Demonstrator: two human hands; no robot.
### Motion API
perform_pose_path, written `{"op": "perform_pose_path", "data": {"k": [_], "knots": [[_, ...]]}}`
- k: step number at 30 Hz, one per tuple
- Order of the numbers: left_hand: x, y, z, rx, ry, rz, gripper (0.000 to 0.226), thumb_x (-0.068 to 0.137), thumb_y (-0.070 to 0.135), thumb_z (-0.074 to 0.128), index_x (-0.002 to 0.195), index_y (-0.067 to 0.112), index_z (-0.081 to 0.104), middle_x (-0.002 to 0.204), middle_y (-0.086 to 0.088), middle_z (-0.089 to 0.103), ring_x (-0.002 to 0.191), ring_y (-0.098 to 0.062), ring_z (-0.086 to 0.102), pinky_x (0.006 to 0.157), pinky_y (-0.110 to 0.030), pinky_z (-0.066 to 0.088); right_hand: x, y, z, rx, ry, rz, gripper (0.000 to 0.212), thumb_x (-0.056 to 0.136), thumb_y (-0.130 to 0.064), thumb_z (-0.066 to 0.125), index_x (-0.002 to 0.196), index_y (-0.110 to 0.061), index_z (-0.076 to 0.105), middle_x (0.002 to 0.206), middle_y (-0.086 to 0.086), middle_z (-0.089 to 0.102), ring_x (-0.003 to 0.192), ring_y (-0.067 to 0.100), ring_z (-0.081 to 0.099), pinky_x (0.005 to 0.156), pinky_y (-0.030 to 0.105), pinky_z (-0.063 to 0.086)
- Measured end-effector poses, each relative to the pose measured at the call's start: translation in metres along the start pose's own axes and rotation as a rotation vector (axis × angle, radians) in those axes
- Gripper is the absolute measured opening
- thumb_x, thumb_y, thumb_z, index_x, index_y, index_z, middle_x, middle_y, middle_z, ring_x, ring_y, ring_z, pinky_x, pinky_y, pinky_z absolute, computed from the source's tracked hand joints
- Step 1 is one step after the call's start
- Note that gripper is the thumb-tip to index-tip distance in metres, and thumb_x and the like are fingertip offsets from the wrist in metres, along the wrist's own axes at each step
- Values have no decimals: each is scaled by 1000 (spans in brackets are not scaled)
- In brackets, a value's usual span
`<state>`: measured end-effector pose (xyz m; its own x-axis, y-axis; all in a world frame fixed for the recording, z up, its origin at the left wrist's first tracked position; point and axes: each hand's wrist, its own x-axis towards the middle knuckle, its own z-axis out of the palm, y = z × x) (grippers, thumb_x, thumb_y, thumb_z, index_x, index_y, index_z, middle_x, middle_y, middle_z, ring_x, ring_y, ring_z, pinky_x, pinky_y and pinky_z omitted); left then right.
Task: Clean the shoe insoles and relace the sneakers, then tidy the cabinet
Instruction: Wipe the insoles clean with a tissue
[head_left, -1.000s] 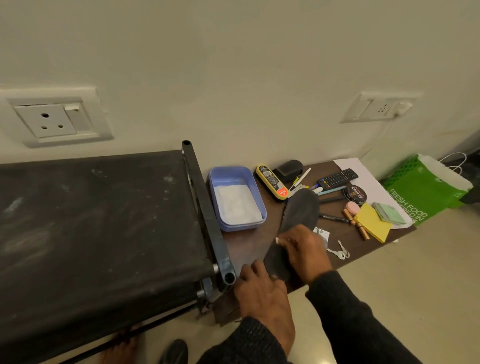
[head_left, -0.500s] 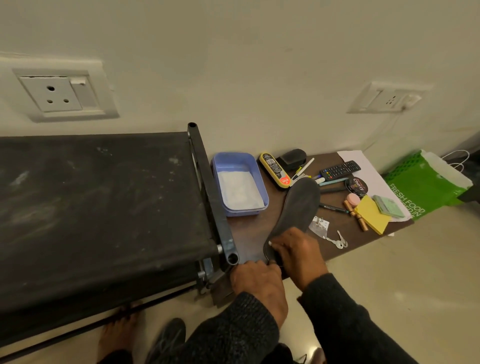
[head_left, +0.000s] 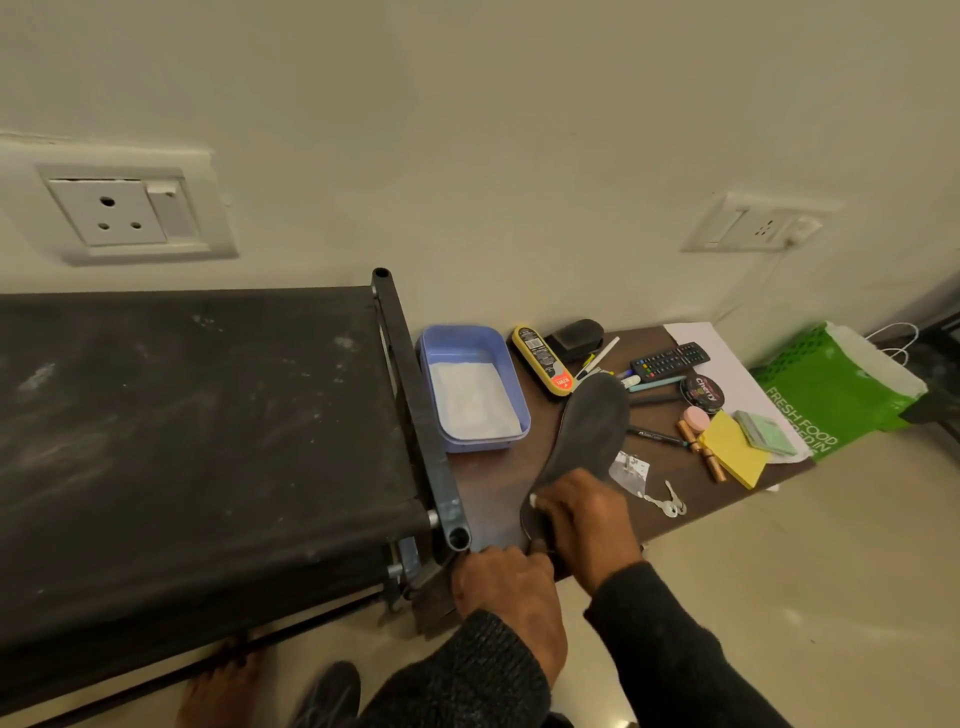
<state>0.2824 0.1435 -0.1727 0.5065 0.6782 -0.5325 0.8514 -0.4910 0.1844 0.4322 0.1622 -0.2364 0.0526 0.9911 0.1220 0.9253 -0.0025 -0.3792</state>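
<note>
While the dark insole (head_left: 587, 431) lies flat on the brown worktop (head_left: 488, 488), toe toward the wall, the right hand (head_left: 584, 519) presses something small and white onto its heel end; the left hand (head_left: 506, 587) pinches that heel's edge.

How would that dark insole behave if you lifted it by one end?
The insole looks thin and flat, so it would probably droop and weigh little. Its matte surface suggests decent grip. It lies flat, so rolling seems unlikely.
</note>
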Motion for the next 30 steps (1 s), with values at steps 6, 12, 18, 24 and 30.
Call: {"op": "perform_pose_path", "data": {"k": [6, 12, 18, 24, 30], "knots": [[4, -6, 7, -43, 47, 10, 57, 97, 24, 56, 151, 23, 36, 133, -10, 57, 121, -30, 56, 97, -42, 49, 10, 0, 0, -22, 31, 71, 8, 90, -13, 71, 93, -16, 77, 94, 1, 65, 82, 14, 60, 75, 21, 50], [7, -7, 9, -53, 6, 13, 71, 98, 29, 58, 158, 29, 22, 136, -8, 55, 123, -28, 55, 97, -43, 49, -4, 9, -7, -25, -79, 16, 11, 93, -18, 67, 100, -17, 76, 102, 0, 63, 88, 13, 60, 81, 25, 53], [9, -6, 5, -80, 32, 13, 76, 96, 41, 63, 158, 26, 22, 140, -9, 52, 126, -29, 52, 99, -42, 46, 18, 2, -3, -43, 28, 129, 11, 90, -11, 70, 96, -15, 78, 98, 5, 66, 88, 21, 63, 81, 34, 55], [7, -6, 10, -66, -41, -9, 87, 92, 41, 68, 160, 27, 14, 137, -9, 54, 122, -29, 55, 95, -44, 50, -45, -5, -14, -74, -57, -19, 21, 84, -1, 73, 96, -17, 77, 94, 0, 67, 77, 13, 64, 70, 14, 49], [5, -2, 13, -97, -64, -12, 97, 91, 41, 68, 161, 26, 3, 137, -8, 54, 119, -28, 57, 92, -41, 51, 8, -11, -1, -22, -20, -26, 11, 86, -6, 72, 87, -14, 78, 91, 2, 66, 79, 16, 63, 71, 29, 56]]}}
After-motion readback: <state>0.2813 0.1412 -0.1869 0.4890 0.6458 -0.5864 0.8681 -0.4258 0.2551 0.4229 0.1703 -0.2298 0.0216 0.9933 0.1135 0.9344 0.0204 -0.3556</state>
